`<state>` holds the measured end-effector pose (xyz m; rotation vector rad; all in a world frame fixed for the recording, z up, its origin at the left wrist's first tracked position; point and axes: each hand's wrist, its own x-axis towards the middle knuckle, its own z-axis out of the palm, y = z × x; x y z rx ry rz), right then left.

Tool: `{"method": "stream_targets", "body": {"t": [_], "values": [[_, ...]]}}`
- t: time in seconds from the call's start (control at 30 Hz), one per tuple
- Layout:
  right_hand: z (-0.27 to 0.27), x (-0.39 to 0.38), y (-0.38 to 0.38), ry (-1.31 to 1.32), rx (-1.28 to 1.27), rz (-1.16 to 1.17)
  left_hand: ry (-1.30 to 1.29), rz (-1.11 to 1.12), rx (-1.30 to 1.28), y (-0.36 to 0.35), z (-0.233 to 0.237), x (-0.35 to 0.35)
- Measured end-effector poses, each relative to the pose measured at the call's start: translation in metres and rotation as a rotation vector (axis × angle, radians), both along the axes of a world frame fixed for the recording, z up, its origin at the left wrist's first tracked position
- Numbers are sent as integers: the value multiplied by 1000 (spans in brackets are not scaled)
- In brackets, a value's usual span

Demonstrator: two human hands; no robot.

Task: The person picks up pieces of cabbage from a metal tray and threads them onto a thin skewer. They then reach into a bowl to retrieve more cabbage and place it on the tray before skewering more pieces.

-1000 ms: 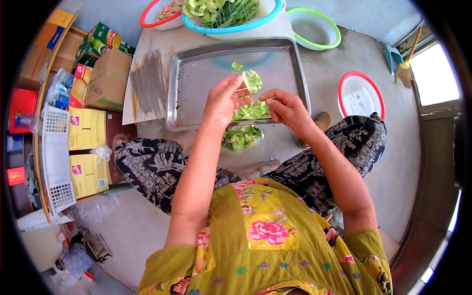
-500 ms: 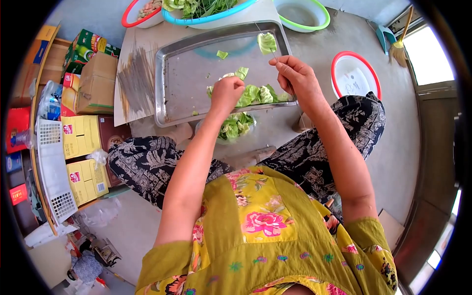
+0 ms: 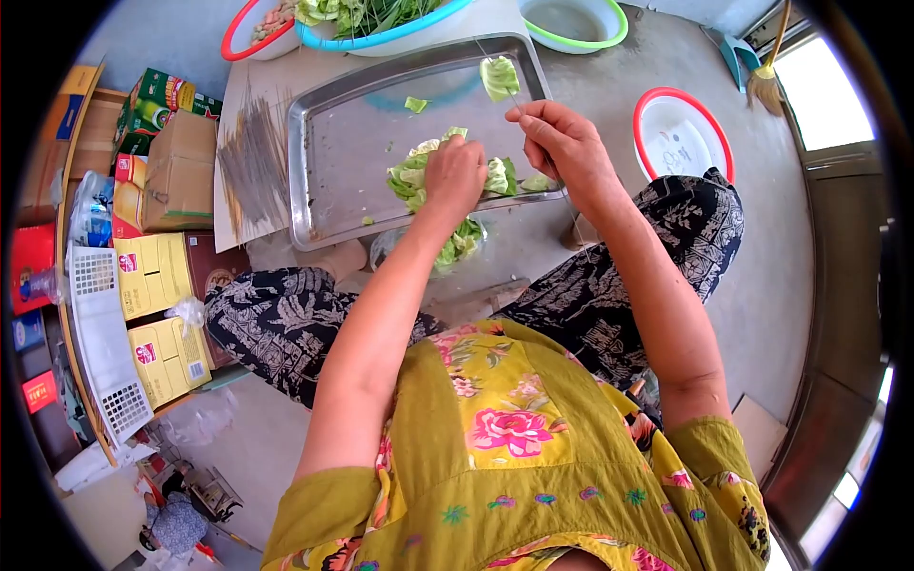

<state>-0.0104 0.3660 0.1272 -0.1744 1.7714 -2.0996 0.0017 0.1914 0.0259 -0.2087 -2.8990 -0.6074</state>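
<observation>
My right hand [image 3: 564, 152] pinches a thin skewer [image 3: 515, 99] above the right side of a metal tray [image 3: 298, 176]. One piece of leafy green [image 3: 498, 78], like lettuce or cabbage, is threaded on the skewer past my fingertips. My left hand [image 3: 455, 173] is closed, knuckles up, over a pile of cut leaves [image 3: 407, 179] along the tray's near side; its fingertips and anything in them are hidden. A single leaf scrap [image 3: 416, 105] lies apart in the tray. Below the tray's near edge, more leaves [image 3: 464, 240] sit in a clear bag.
Many loose skewers [image 3: 252, 157] lie on the board left of the tray. Behind are a blue-rimmed basin [image 3: 381, 43] of greens and a green-rimmed basin [image 3: 581, 43]. A red-rimmed basin [image 3: 684, 138] stands right. Boxes [image 3: 181, 171] fill the left; a person [image 3: 176, 523] is at lower left.
My left hand has moved slightly right over the leaf pile, uncovering leaves on its left. My right hand still holds the skewer with its leaf piece. The whole view has shifted a little.
</observation>
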Motion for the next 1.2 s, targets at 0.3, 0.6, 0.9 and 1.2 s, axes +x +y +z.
{"method": "stream_targets", "body": {"t": [0.3, 0.6, 0.9, 1.2], "values": [[-1, 0, 0, 11, 27, -18, -146, -11, 40, 18, -3, -4], [1, 2, 1, 35, 50, 7, -482, 350, 1454, -21, 18, -9], [-5, 18, -10, 8, 125, 253, -295, 317, 1878, -76, 29, -5], [-12, 24, -19, 10, 220, 422, -128, 355, 1799, -87, 49, 0]]}}
